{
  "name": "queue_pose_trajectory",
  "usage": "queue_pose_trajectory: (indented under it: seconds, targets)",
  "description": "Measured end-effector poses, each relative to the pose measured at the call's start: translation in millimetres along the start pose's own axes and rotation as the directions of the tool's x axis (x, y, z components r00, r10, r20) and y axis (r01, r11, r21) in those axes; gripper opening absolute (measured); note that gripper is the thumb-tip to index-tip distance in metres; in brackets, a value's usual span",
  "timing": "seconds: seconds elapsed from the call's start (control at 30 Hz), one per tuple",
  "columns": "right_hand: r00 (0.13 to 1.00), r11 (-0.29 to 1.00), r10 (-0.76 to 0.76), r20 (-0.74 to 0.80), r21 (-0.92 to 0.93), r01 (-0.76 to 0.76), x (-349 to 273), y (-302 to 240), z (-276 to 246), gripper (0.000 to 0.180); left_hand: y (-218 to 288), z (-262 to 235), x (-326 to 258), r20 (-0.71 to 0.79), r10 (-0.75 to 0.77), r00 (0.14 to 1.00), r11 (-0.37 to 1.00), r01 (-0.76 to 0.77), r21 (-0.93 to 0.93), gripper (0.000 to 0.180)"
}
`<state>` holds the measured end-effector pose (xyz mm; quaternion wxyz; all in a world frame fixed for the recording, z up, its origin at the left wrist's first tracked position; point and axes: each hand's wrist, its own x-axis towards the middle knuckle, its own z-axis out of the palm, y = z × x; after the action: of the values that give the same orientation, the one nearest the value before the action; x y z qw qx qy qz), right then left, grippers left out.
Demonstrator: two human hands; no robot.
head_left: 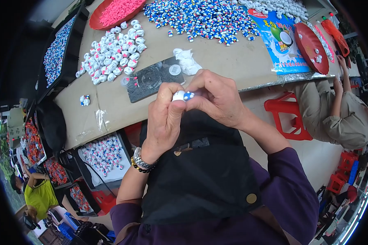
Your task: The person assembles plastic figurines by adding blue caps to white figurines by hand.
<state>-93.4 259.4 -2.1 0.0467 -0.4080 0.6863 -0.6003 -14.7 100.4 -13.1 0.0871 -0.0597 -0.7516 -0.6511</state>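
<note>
Just in front of the table edge, both of my hands meet around a small figurine with a round white head [178, 96] and a blue, white-dotted body [188, 96]. My left hand [163, 118] pinches the head between thumb and fingers. The body sits in the grip of my right hand [218, 98]. On the table beyond lies a dark stone slab [151, 87] with a round clear lid [175, 70] and small pink bits. White crumpled tissue [189, 64] rests by the slab. Farther off are piles of white heads [114, 55] and blue-and-white bodies [200, 18].
A red dish [96, 22] holds pink pieces. Another red dish [310, 47] lies over a blue printed sheet [280, 45] at right. One figurine [85, 100] stands at left; a tray [104, 179] of figurines is below. A red stool [288, 116] and a seated co-worker [341, 110] are right.
</note>
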Motion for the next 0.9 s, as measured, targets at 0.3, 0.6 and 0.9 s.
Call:
queue_pose_trajectory:
  seconds: [0.3,0.6,0.9]
  targets:
    - [0.999,0.986,0.002,-0.044,0.166,0.005,-2.6,5.9,-1.7,0.022,-0.1,-1.1,-2.5,-0.103,0.126,0.987,0.991,-0.120,0.059,0.044]
    - [0.978,0.959,0.185,0.093,0.199,-0.200,-5.4,-1.3,-10.5,0.019,0.6,-2.7,-2.4,-0.126,0.266,0.956,0.912,-0.207,0.354,0.043]
    - [0.946,0.890,0.317,0.071,0.321,-0.323,-2.7,-3.9,-5.1,0.008,1.0,-3.8,2.3,-0.002,0.407,0.913,0.761,-0.338,0.554,0.038]
